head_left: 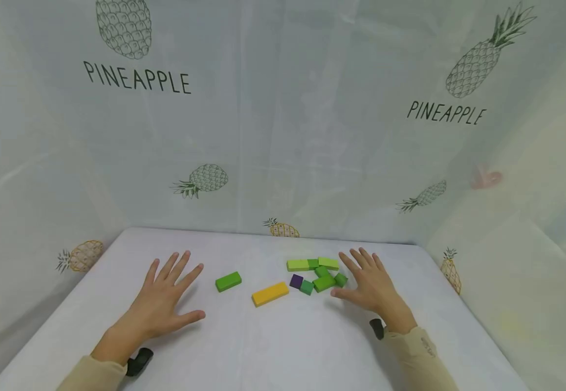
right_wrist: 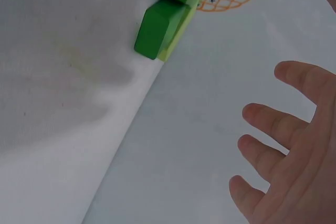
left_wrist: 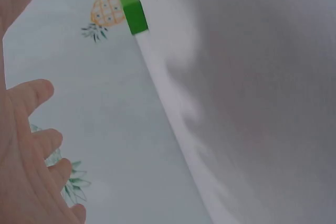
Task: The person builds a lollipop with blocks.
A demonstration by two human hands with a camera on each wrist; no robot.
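Note:
With fingers spread, my left hand [head_left: 161, 304] hovers over the left of the white table and holds nothing. A green block [head_left: 228, 281] lies to its right, apart from it; the left wrist view also has this green block [left_wrist: 132, 10]. My right hand [head_left: 372, 285], likewise spread and holding nothing, is just right of a cluster of blocks. The cluster has a dark green cube [head_left: 340, 279] nearest the hand, a green block [head_left: 324, 283], light green blocks [head_left: 297, 265], a purple cube [head_left: 296, 281] and a teal-green cube [head_left: 307, 287]. Between the hands lies a yellow block [head_left: 270, 294].
A white table [head_left: 263, 347] extends under both hands. Behind it and at the sides hangs a pale curtain [head_left: 283, 136] printed with pineapples. Black wrist straps show at the left wrist [head_left: 139, 361] and right wrist [head_left: 377, 328].

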